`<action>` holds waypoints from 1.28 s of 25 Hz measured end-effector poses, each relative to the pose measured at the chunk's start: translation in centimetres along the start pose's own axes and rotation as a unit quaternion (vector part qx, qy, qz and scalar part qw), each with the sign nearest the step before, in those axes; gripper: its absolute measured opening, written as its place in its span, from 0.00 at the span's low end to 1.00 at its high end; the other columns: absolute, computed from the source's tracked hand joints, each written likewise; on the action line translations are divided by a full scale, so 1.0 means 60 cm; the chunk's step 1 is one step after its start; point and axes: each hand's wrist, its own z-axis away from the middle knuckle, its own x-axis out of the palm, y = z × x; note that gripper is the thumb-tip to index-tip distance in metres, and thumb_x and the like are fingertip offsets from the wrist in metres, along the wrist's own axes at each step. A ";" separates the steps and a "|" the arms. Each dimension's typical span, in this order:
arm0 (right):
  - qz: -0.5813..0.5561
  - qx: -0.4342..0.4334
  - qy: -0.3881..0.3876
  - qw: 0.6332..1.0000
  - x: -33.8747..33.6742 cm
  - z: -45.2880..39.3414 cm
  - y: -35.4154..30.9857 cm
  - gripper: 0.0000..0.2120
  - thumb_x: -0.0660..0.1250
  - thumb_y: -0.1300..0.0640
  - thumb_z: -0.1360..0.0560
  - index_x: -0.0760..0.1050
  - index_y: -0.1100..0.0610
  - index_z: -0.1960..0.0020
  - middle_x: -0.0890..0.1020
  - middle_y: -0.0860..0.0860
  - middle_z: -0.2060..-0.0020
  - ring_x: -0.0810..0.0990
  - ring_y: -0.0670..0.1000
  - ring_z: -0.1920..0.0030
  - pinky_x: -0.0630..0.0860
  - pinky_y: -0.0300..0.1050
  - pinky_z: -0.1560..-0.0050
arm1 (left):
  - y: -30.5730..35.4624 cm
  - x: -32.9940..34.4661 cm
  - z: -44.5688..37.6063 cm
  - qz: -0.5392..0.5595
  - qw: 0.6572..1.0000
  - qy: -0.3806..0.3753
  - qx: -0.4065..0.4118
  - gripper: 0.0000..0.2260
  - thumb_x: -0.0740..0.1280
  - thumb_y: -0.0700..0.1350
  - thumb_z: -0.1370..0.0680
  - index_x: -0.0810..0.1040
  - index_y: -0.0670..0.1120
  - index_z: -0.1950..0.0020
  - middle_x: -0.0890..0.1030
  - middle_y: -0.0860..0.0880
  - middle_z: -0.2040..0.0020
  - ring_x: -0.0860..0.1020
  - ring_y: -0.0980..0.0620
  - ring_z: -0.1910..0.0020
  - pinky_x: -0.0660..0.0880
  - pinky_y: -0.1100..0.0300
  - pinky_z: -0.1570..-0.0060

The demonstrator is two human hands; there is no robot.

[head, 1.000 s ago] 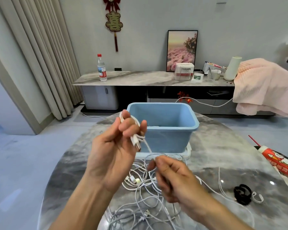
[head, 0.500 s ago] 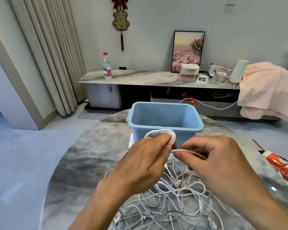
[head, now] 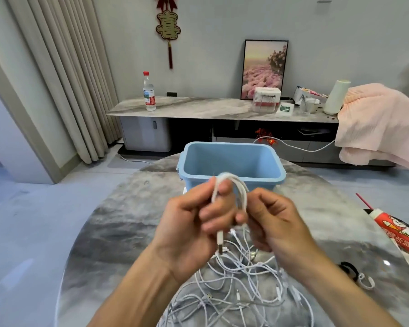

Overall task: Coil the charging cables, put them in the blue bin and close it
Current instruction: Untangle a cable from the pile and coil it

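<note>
A white charging cable [head: 240, 194] is looped into a small coil between both hands, just in front of the blue bin [head: 232, 162]. My left hand [head: 194, 228] grips the coil, and its USB plug hangs down below the fingers. My right hand [head: 273, 224] pinches the right side of the loops. The open blue bin stands on the round marble table [head: 118, 232] and looks empty inside. A tangled pile of white cables [head: 241, 291] lies on the table under my hands.
A red and white tube [head: 398, 231] lies at the table's right edge, with a black band [head: 348, 270] and a white hook nearby. Behind the table stand a low cabinet with a water bottle [head: 149, 92], a framed picture and a pink blanket [head: 383, 123].
The coil has grown by more loops and both hands have drawn closer together in front of the bin. The USB plug now hangs below my left hand.
</note>
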 end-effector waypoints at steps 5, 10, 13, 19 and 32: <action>0.157 0.063 -0.044 0.985 0.047 0.028 0.029 0.10 0.60 0.51 0.18 0.78 0.50 0.53 0.67 0.46 0.75 0.63 0.43 0.76 0.60 0.36 0.75 | 0.041 -0.021 -0.005 0.016 0.965 0.175 0.192 0.10 0.57 0.37 0.21 0.74 0.39 0.44 0.72 0.51 0.65 0.72 0.55 0.67 0.77 0.57 0.40; 0.339 0.062 -0.132 0.929 0.094 0.063 -0.021 0.07 0.59 0.48 0.18 0.72 0.45 0.53 0.76 0.49 0.70 0.72 0.42 0.71 0.70 0.38 0.69 | 0.027 -0.043 -0.005 -0.581 0.762 0.174 0.228 0.11 0.57 0.41 0.19 0.73 0.42 0.40 0.75 0.49 0.64 0.74 0.52 0.64 0.72 0.61 0.59; 0.467 -0.068 -0.039 0.881 0.069 0.061 -0.071 0.13 0.59 0.40 0.22 0.72 0.48 0.57 0.75 0.44 0.71 0.72 0.46 0.68 0.69 0.41 0.65 | 0.040 -0.047 0.003 -0.666 0.709 0.135 0.188 0.09 0.57 0.43 0.19 0.75 0.45 0.44 0.72 0.50 0.65 0.70 0.51 0.66 0.69 0.56 0.63; 0.482 -0.230 0.044 0.844 -0.036 0.034 -0.132 0.06 0.70 0.48 0.26 0.83 0.48 0.57 0.80 0.43 0.68 0.76 0.46 0.68 0.72 0.44 0.68 | 0.009 -0.021 -0.001 -0.621 0.780 0.021 0.068 0.13 0.56 0.46 0.18 0.76 0.43 0.55 0.68 0.51 0.70 0.65 0.51 0.70 0.62 0.56 0.68; 0.312 -0.053 0.010 0.948 0.033 0.012 0.016 0.12 0.56 0.47 0.17 0.73 0.42 0.57 0.72 0.46 0.72 0.69 0.44 0.71 0.69 0.50 0.66 | -0.001 -0.004 -0.005 -0.025 0.988 0.100 0.115 0.12 0.56 0.41 0.20 0.76 0.38 0.44 0.68 0.50 0.65 0.68 0.55 0.69 0.76 0.57 0.43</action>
